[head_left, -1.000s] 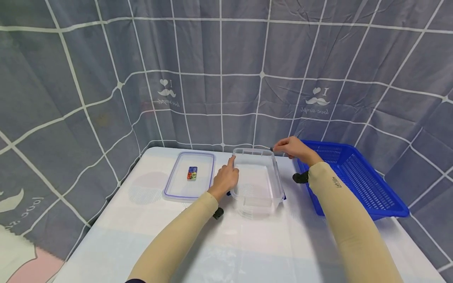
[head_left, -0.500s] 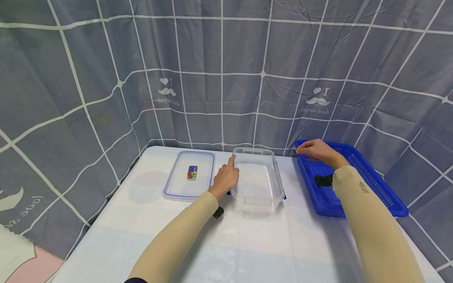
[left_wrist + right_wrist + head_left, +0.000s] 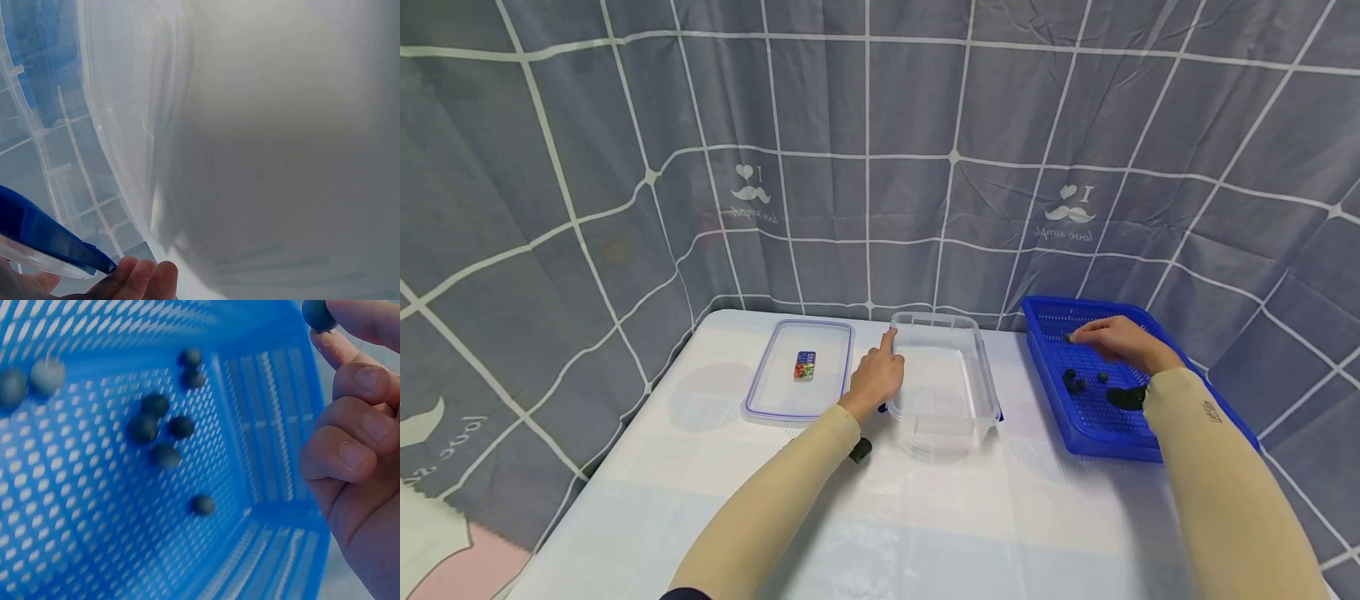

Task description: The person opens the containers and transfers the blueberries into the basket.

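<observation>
My right hand is over the blue plastic basket on the right. Thumb and index finger pinch a small dark round berry, which looks like a blueberry, while the other fingers are curled in. Several more blueberries lie scattered on the basket's perforated floor. At the left side of a clear plastic food box, my left hand holds the wall, its index finger laid along the rim. In the left wrist view, its fingertips touch the blue latch. No contents show in the box.
The box's clear lid, with a blue-purple seal and a colourful label, lies flat on the table to the left. A grey checked curtain hangs behind the white-covered table.
My right hand has moved right, from beside the box's far right corner to above the basket, with the blueberry pinched. My left hand has stayed on the box.
</observation>
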Demonstrator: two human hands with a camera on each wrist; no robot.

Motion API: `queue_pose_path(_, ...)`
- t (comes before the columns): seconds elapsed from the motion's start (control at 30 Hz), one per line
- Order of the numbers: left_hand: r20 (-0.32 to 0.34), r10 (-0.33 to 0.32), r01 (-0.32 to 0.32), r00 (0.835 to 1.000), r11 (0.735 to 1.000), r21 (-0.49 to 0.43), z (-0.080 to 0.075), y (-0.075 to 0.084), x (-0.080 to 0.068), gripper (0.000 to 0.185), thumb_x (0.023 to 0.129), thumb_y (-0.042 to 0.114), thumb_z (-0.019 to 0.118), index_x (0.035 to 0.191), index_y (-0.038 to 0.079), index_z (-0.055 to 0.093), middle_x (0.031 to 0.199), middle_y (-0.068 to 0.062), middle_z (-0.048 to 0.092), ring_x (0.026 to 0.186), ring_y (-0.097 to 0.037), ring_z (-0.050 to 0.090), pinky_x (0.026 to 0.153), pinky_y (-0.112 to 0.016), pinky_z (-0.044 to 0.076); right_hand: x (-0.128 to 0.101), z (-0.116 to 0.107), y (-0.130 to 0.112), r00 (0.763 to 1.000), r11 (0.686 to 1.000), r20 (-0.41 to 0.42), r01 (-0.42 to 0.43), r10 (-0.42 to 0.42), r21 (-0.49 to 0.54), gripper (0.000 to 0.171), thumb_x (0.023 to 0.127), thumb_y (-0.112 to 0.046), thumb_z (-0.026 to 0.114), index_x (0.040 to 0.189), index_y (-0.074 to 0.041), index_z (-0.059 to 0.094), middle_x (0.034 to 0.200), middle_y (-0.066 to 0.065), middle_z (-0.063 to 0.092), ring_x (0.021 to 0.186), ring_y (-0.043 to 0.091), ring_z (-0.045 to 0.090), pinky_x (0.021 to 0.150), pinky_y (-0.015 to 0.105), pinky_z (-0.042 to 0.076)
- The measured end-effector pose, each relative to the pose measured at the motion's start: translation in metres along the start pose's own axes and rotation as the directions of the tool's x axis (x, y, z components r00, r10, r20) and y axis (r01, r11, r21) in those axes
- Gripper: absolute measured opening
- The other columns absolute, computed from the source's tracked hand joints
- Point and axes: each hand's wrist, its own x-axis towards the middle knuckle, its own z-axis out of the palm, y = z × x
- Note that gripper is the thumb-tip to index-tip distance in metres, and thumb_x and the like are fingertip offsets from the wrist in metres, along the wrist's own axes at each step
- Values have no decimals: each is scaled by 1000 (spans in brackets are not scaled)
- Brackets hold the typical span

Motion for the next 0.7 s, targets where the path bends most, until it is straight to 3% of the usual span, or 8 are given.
queue_pose_path(0.23,8,1,-1,1000,1000,-2,0,-1,0,56,106,33,30,161,29,23,136,-20,57,118,-38,59,79,-52,50,-8,-7,28,999,999,31,-28,27,42,33,97,-27,67,114,0,71,55,-10,38,49,7,35,50,27,34)
queue_pose_path(0.57,5,0,0,1000,1000,-6,0,0,-1,55,106,33,30,161,30,24,136,-20,57,119,-38,59,84,-54,50,-18,-6,54,993,997,89,-81,81,-9,45,95,-19,66,122,17,62,53,-9,39,47,6,36,49,25,35)
queue_pose_path(0.7,7,3,-3,1000,1000,-10,1,1,-1,55,106,32,31,161,29,24,135,-19,57,116,-37,60,79,-52,50,-20,-5,62,986,989,93,-131,136,-62,32,93,-22,67,93,10,70,51,-8,40,47,8,38,48,26,36)
